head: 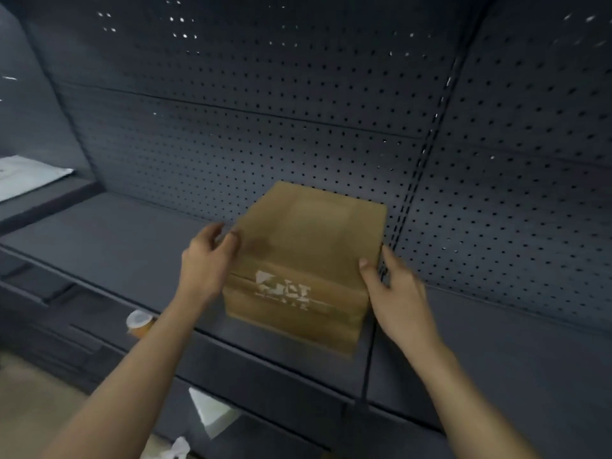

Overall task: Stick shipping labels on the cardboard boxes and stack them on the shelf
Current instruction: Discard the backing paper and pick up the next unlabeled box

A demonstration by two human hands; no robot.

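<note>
A brown cardboard box (308,246) sits on the dark grey shelf (116,246), up against the pegboard back. Its front face carries a torn white label (283,289), and a horizontal seam crosses that face. My left hand (207,260) is at the box's upper left edge, fingers curled and thumb against the cardboard. My right hand (394,293) holds the right side, with the thumb lying on the top edge and the fingers down the side. Motion blur softens the box and my left hand.
A white padded envelope (26,177) lies on the neighbouring shelf at far left. Below the shelf edge stand a small orange container with a white lid (140,323) and white packaging (212,412). A slotted upright (414,193) runs behind the box.
</note>
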